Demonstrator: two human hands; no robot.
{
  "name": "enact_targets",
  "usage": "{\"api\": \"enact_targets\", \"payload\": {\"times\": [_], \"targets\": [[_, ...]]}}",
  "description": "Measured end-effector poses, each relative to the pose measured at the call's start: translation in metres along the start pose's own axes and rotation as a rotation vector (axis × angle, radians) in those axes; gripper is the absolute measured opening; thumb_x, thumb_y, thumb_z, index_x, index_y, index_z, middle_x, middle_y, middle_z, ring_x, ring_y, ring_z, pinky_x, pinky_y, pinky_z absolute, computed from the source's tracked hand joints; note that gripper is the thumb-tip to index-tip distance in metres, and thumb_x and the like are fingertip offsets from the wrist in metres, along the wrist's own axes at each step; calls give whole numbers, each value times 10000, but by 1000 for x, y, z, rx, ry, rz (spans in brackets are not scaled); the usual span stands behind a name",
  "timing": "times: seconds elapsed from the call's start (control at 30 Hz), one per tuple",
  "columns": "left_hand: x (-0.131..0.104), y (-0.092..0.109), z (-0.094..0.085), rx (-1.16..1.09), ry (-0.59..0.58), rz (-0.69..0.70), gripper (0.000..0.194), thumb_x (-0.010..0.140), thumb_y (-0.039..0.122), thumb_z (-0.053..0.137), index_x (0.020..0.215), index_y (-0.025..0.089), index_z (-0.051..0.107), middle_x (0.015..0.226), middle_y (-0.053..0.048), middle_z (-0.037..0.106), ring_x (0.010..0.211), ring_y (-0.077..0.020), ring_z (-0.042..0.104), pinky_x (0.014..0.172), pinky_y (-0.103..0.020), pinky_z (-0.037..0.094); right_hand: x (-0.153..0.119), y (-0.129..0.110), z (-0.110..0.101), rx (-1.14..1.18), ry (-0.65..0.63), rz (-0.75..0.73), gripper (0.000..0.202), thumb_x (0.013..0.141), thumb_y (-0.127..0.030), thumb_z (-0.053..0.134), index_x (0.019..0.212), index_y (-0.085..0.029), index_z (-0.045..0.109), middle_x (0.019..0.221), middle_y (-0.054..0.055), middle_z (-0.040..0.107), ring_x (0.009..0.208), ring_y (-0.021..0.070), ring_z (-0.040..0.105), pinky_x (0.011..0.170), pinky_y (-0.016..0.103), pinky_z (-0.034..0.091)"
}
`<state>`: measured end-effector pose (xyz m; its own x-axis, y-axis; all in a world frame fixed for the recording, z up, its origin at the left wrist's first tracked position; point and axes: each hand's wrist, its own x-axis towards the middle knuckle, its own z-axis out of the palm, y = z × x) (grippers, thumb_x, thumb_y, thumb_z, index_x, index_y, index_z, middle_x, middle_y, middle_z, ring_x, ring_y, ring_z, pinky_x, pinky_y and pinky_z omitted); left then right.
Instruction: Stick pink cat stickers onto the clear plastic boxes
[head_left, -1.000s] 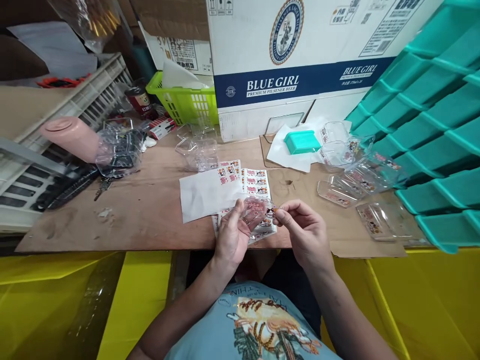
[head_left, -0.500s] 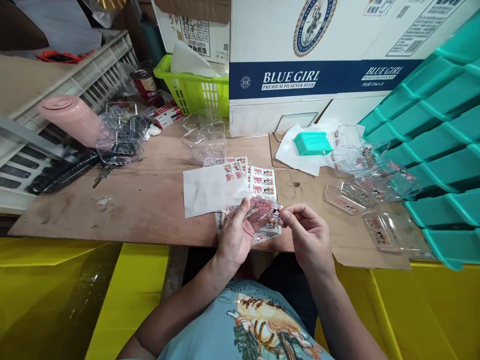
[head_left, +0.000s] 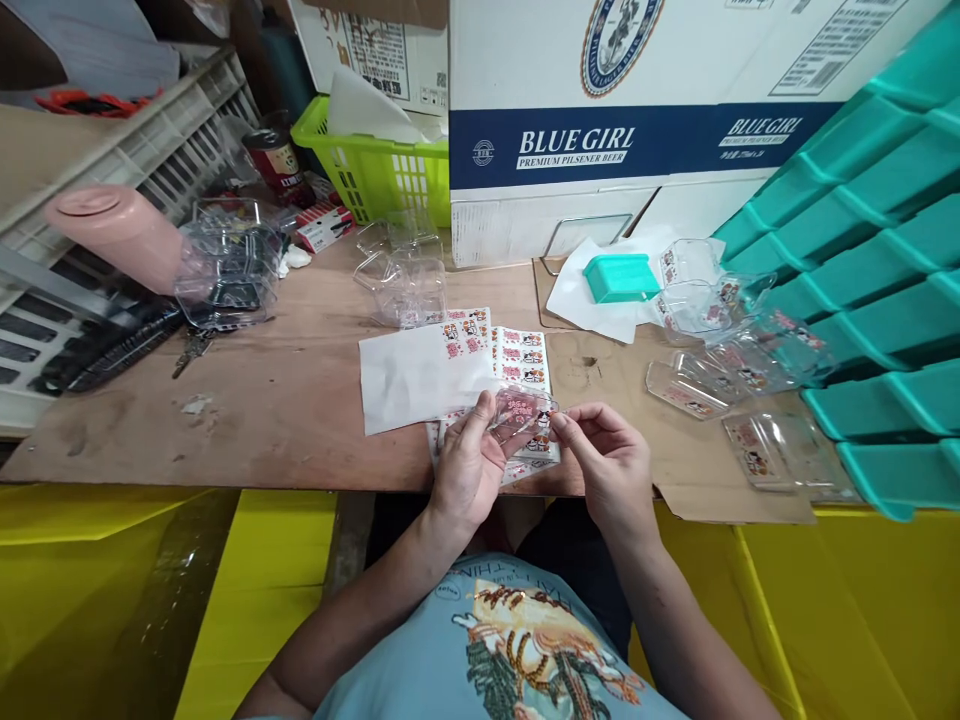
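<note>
A small clear plastic box [head_left: 517, 408] with a pink and cat sticker is held over the table by my left hand [head_left: 471, 462], thumb on its near left side. At the box's right end, my right hand [head_left: 604, 450] pinches with thumb and index finger at the cat part of the sticker. Beneath the box lie sticker sheets [head_left: 525, 350], and a white sheet of backing paper [head_left: 420, 375] rests to their left. Several stickered clear boxes [head_left: 686, 390] stand at the right. The exact contact of my right fingertips is too small to make out.
Unmarked clear boxes [head_left: 409, 285] stand beyond the sheets. A teal box [head_left: 621, 278] sits on white paper. Stacked teal trays [head_left: 885, 260] line the right side. At the back are a green basket [head_left: 375, 170] and a large carton [head_left: 555, 225]; a pink bottle [head_left: 120, 235] lies left.
The view has shifted slightly. My right thumb and index finger remain at the right end of the clear box, whose sticker looks flatter now. My left hand keeps its hold.
</note>
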<state>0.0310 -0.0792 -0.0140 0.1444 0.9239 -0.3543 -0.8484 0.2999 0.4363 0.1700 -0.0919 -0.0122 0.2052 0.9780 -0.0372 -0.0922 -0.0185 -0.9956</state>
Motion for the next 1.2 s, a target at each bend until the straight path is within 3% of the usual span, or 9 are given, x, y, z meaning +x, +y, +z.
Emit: {"api": "enact_targets", "payload": {"times": [0.37, 0.57, 0.7, 0.8, 0.9, 0.93, 1.0, 1.1, 1.2], "targets": [[0, -2, -1, 68, -26, 23, 183, 882, 323, 656, 922, 163, 736, 1025, -67, 760, 988, -216, 706, 915, -394, 570, 1, 1, 0, -340, 95, -140, 221, 821, -299, 712, 691, -186, 573, 645, -22, 563, 574, 105, 476, 570, 244, 389], [-3, -2, 2, 120, -55, 36, 186, 902, 304, 629, 938, 161, 741, 1034, -66, 759, 1009, -217, 701, 897, -364, 576, 1, 4, -6, -584, 77, -354, 161, 875, -251, 642, 735, -192, 589, 673, -16, 565, 629, 123, 530, 634, 262, 423], [-3, -5, 1, 124, -43, 50, 182, 895, 311, 636, 927, 162, 737, 1024, -62, 760, 1010, -231, 700, 927, -421, 560, -2, 0, -6, -648, 59, -373, 134, 887, -228, 613, 760, -198, 581, 681, -3, 585, 620, 138, 538, 627, 288, 449], [-2, -9, 4, 155, -21, 53, 198, 875, 328, 661, 926, 148, 724, 1050, -86, 750, 1060, -258, 685, 967, -447, 530, -24, -23, 3, -751, -75, -609, 126, 892, -154, 527, 801, -209, 595, 703, 17, 603, 668, 172, 546, 853, 443, 484], [0, -11, 9, 128, -15, 24, 223, 873, 350, 662, 953, 146, 705, 1098, -103, 735, 1119, -268, 661, 1007, -447, 497, -47, -52, 11, -753, -329, -802, 188, 873, -108, 505, 892, -241, 636, 794, 18, 665, 732, 186, 582, 1083, 574, 336], [0, -11, 10, 114, -19, 16, 234, 872, 356, 662, 967, 145, 700, 1111, -107, 731, 1127, -268, 658, 1014, -444, 492, -49, -57, 12, -694, -329, -794, 199, 871, -97, 519, 904, -253, 638, 802, 5, 672, 726, 175, 589, 1100, 561, 333], [1, -11, 11, 104, -24, 8, 250, 862, 356, 674, 995, 145, 695, 1115, -107, 731, 1111, -268, 666, 1004, -436, 499, -45, -59, 8, -518, -191, -659, 170, 877, -100, 570, 893, -256, 636, 787, -10, 663, 724, 159, 602, 1048, 491, 415], [-1, -8, 9, 91, -11, -11, 223, 848, 332, 694, 993, 163, 699, 1070, -75, 748, 1045, -248, 695, 956, -410, 531, -24, -42, -2, -235, 7, -338, 51, 875, -188, 656, 852, -227, 633, 739, -4, 630, 722, 153, 605, 796, 336, 524], [-3, -6, 7, 56, -10, -35, 181, 856, 318, 685, 969, 178, 706, 1043, -51, 757, 1003, -223, 707, 928, -379, 545, -11, -25, -8, -79, -17, -169, 71, 863, -241, 694, 831, -208, 640, 721, -7, 619, 672, 126, 575, 644, 247, 481]]}}
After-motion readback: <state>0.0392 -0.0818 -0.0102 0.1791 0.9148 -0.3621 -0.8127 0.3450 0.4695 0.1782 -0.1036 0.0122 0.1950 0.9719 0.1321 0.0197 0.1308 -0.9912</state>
